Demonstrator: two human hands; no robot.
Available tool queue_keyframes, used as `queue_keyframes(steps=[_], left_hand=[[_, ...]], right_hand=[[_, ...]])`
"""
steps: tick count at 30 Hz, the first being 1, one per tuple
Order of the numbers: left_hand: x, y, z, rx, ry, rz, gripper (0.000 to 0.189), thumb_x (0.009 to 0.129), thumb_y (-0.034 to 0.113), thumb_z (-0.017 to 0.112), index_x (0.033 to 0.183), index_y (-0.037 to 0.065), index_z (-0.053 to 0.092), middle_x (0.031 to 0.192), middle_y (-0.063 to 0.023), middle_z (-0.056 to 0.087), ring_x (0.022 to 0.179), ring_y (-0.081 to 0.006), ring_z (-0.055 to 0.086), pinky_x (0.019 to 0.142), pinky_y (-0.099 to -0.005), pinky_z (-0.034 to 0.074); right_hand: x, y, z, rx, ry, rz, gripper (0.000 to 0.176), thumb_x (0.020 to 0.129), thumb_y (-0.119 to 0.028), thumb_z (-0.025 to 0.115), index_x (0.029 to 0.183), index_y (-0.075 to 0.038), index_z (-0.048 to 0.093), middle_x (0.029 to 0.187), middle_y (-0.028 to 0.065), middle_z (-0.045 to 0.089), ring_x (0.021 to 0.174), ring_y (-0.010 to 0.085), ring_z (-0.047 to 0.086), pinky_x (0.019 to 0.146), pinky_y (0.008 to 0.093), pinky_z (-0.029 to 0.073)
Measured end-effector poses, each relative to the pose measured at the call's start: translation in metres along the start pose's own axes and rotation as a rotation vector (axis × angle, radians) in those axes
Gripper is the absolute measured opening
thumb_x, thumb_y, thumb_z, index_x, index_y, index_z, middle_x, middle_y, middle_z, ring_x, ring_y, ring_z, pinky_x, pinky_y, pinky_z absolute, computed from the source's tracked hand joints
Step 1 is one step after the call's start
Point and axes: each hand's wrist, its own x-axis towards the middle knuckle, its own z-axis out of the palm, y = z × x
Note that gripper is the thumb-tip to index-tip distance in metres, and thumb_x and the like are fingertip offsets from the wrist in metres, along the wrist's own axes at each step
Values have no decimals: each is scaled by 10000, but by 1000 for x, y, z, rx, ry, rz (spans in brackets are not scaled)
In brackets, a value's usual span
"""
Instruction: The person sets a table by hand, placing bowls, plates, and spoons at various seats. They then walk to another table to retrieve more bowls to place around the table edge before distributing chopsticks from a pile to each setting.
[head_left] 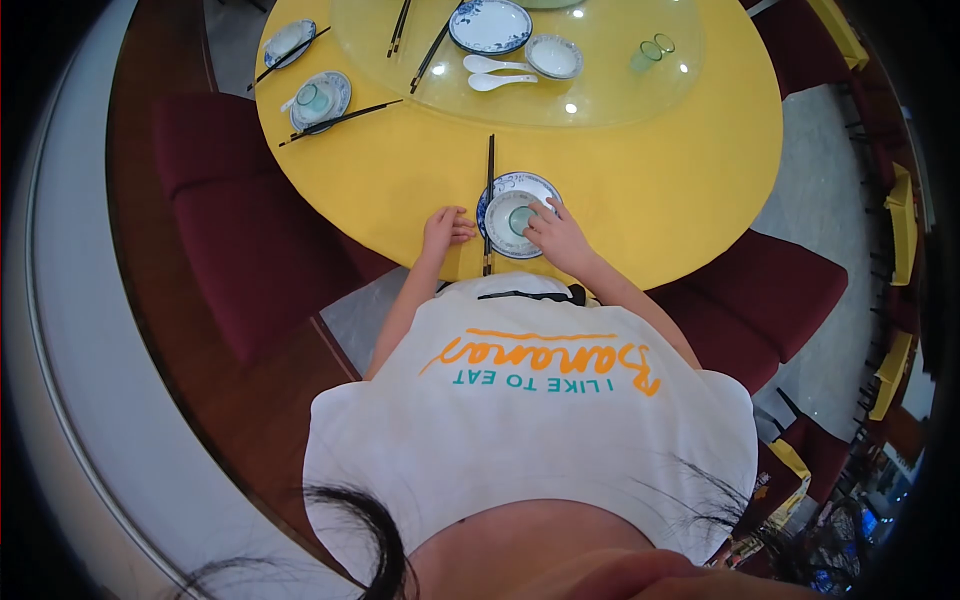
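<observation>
Right in front of me, a blue-patterned plate [537, 182] bears a small white bowl [498, 225], and a greenish glass [518, 221] stands inside the bowl. My right hand [556, 237] reaches over the bowl from the right, its fingers closed at the side of the glass. On the yellow cloth left of the plate rests my left hand [447, 234], empty, fingers loosely stretched out. Between that hand and the bowl, a pair of black chopsticks [490, 165] lies lengthwise over the plate's left edge.
The round yellow table [660, 200] carries a glass turntable [620, 100]. On it are a plate [490, 26], a bowl [554, 57], two white spoons [503, 81], two glasses [648, 54] and chopsticks. Another place setting [335, 88] lies left. Dark red chairs [250, 220] flank me.
</observation>
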Motion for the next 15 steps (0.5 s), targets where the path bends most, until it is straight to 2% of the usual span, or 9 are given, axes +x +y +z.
queue_keyframes(steps=[7,10,12,15], left_hand=[[4,-7,4,145,-3,46,273,856,236,457,1022,29,522,809,-101,615,641,-166,619,570,-228,482],[6,-9,3,148,5,69,237,858,244,476,974,46,535,755,-76,609,592,-152,615,512,-226,464],[7,-11,1,101,-2,49,249,860,254,477,979,42,532,762,-80,612,599,-154,617,517,-226,468],[8,-14,-3,23,-16,35,262,866,261,473,990,36,526,776,-87,616,613,-161,620,525,-228,475]], right_hand=[[7,-10,2,-16,-12,45,109,689,-128,562,781,-71,570,904,77,529,1078,254,421,933,436,311],[8,-15,-6,107,68,105,139,711,-167,593,813,-73,581,907,79,532,1059,256,434,918,428,323],[9,-13,-11,224,160,144,167,725,-196,609,838,-74,589,912,81,533,1045,253,446,911,420,327],[15,-2,-20,286,243,272,204,739,-204,615,885,-64,588,866,100,557,977,274,508,851,397,390]])
